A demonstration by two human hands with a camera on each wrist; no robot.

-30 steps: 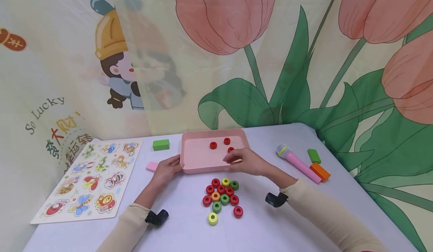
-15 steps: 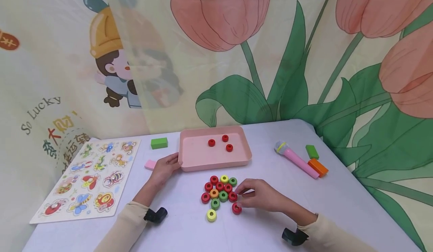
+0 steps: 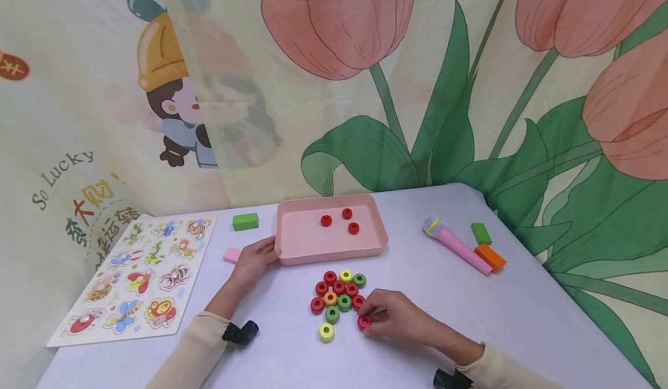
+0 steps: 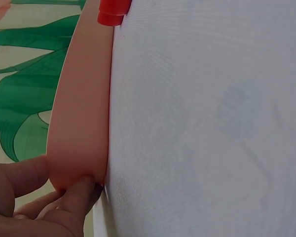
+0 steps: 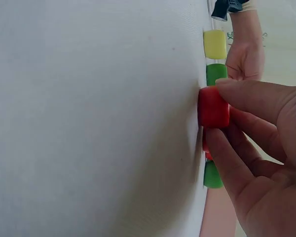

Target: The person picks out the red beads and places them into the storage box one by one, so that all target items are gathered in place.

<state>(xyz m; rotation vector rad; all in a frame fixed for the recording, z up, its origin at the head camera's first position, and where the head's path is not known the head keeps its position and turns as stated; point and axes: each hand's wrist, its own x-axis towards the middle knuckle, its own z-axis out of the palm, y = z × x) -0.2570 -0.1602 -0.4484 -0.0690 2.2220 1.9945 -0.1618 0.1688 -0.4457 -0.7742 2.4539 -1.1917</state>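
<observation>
The right hand (image 3: 399, 318) pinches a red bead (image 3: 364, 322) between thumb and fingertips, at the near right edge of a cluster of red, green, yellow and orange beads (image 3: 339, 288); whether it is off the cloth (image 3: 282, 348) I cannot tell. The left hand (image 3: 254, 262) grips the near left corner of the pink tray (image 3: 302, 244), thumb at the rim and fingers low on the wall. Inside the tray, right of its middle, lie three red beads (image 3: 326, 221). A pink block (image 3: 232, 254) sits just beside the left hand, and a microphone (image 3: 464, 252) lies right of the tray.
</observation>
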